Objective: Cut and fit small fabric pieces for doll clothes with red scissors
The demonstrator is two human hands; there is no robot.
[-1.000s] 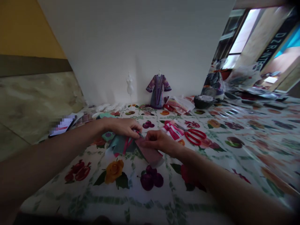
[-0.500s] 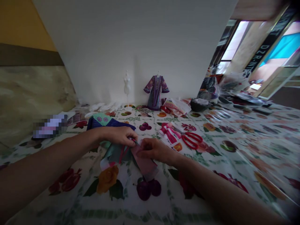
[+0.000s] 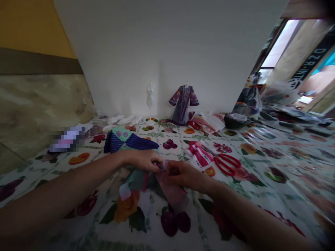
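"Checking grips: what's the left hand (image 3: 141, 160) on?"

"Clenched, thumb and fingers pinching a small dark pointed thing (image 3: 160, 166), needle or pin, too small to tell, over a teal cloth piece (image 3: 136, 180)."

"Right hand (image 3: 183, 174)?"

"Also closed, gripping a mauve fabric strip (image 3: 172, 195) right beside that point. The two hands nearly touch."

"Where's the cloth?"

"Toward the near edge of the floral worktop (image 3: 288, 195), mid-width, with red-handled scissors (image 3: 227, 164) off to the right and a blue striped cloth (image 3: 131, 142) just behind."

"Step?"

"Looks like hand-joining the fabric layers. The next move calls for keeping that pinch tight and the layers lined up."
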